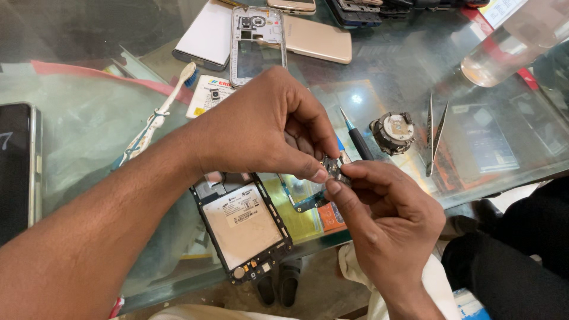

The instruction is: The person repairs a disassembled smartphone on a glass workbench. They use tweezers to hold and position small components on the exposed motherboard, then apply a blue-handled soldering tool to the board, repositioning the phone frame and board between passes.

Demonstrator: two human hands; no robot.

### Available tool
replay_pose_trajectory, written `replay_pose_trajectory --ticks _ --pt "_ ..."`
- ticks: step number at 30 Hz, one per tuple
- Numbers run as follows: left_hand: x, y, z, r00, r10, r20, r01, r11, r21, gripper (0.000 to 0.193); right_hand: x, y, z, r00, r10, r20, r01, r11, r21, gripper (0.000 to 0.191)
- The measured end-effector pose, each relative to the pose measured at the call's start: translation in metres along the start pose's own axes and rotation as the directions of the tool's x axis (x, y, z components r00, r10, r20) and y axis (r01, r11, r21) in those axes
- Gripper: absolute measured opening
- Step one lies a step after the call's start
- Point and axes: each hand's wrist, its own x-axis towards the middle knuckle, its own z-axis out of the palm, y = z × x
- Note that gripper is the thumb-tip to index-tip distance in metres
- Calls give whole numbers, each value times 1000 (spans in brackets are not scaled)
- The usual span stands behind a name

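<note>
A small dark circuit board [333, 168] is pinched between the fingertips of both hands, held just above the front edge of a glass table [391, 71]; the left hand [267, 127] is arched over it from above, thumb and forefinger closed on its left side; the right hand [385, 213] is brought up from below, thumb and forefinger closed on its right side, so the two hands are pressed together at the board; the board's details are mostly hidden by the fingers and it may be a phone part. Directly below the left hand an opened smartphone [243, 228] is laid on the glass, back cover removed, its pale battery exposed in a black frame. A dark-handled screwdriver [357, 139] is seen just behind the fingertips; beside it a small round grey part [392, 131] is set, and further right a pair of metal tweezers [434, 135]. A white toothbrush [157, 115] is laid to the left; a silver phone frame [256, 44] and a gold phone back [317, 38] are set at the far side; a black phone [16, 169] is placed at the left edge; a clear plastic bottle [510, 44] is lying at the upper right.
</note>
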Motion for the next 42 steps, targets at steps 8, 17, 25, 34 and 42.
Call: replay_pose_trajectory --ticks 8,17,25,34,42 --pt "-1 1 0 1000 -6 10 6 1000 -12 20 -5 1 4 974 -222 -38 220 974 -52 13" --pt "-1 3 1 999 -18 33 19 1000 -17 20 -5 2 2 972 -219 -88 192 951 -243 11" --pt "-2 5 4 994 -90 65 95 992 -87 19 -10 15 2 981 -180 -64 188 972 138 9" --pt "-2 2 6 998 0 60 8 991 -132 20 -13 25 -1 996 -80 -45 90 954 287 13" --pt "-1 -2 3 999 30 22 -28 998 -63 18 -11 32 -7 999 3 -48 24 834 551 13"
